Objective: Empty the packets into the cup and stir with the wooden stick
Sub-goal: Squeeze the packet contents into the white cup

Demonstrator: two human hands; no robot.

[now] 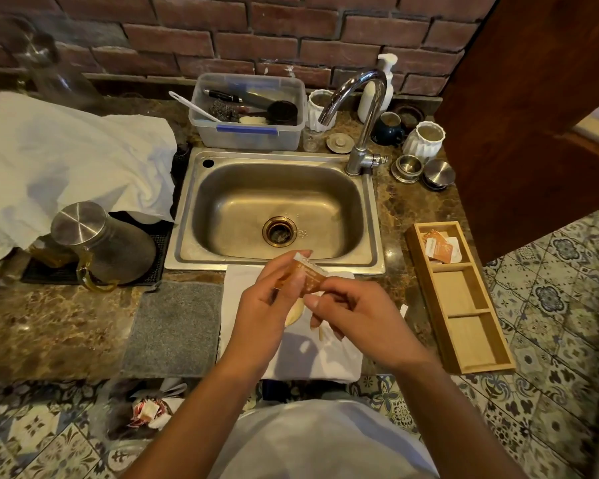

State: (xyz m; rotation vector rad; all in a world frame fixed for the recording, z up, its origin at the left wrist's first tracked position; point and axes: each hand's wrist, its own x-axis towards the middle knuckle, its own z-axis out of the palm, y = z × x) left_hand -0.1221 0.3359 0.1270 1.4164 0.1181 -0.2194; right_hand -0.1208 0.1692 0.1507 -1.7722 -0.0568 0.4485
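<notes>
An orange and white packet [303, 273] is being gripped between both hands just below the picture's centre, above a white cloth [312, 354] that is lying on the counter's front edge. The left hand [267, 305] is being closed on the packet's left end, thumb and fingers pinching it, while the right hand [357, 314] is being pinched on its right end, the other fingers curled. White print is showing on the packet but is too small to be read. The cup [296, 314] is being almost wholly hidden under the hands; only a pale curved rim is showing between them, and a pale stick-like strip beneath the right fingers cannot be told for certain. At three o'clock a long wooden tray [464, 305] with three compartments is lying, more orange and white packets [441, 250] being kept in its far compartment. At twelve o'clock a stainless steel sink [277, 209] is set into the mottled brown stone counter [49, 326], with a curved chrome tap [363, 108] at one o'clock. At nine o'clock a grey felt-like mat [175, 330] is lying just beside the cloth, and farther left a steel-lidded jug [101, 240] is lying tilted on a black mat.
</notes>
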